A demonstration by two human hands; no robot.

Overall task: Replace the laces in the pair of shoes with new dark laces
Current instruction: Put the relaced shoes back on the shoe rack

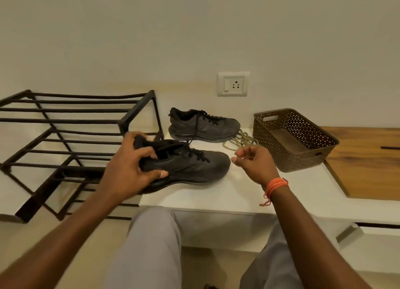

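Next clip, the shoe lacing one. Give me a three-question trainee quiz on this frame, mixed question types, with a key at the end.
1. True or false: the left hand grips the near shoe at its heel end.
2. Where does the pile of pale laces lie?
A. inside the brown basket
B. on the white surface between the far shoe and the basket
C. on the black rack
3. Fill in: the right hand hovers just past the near shoe's ____ end.

Key
1. True
2. B
3. toe
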